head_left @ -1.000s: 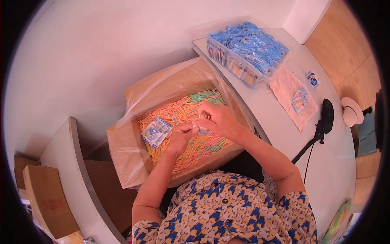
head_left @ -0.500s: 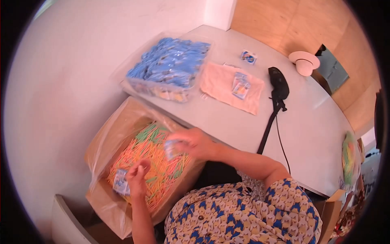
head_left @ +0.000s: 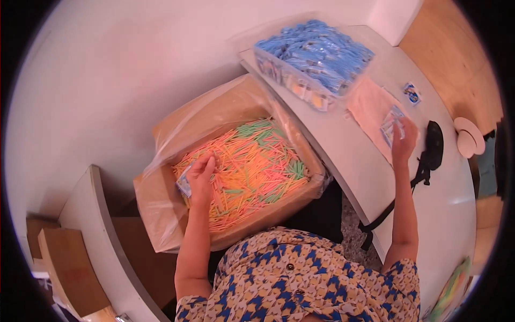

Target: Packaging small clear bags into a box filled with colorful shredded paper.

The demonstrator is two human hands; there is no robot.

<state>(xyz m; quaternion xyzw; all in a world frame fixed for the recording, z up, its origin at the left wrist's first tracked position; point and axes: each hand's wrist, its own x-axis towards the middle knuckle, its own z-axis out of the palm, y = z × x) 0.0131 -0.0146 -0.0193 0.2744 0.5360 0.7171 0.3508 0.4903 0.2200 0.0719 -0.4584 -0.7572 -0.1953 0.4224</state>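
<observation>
Right hand at packets on pink cloth — black strapped item beside

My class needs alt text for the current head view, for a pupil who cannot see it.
A person's right hand is at small packets on a pink cloth, while the left hand is over an open carton of coloured sticks. A clear tub heaped with blue packets stands farther back on the table.
</observation>
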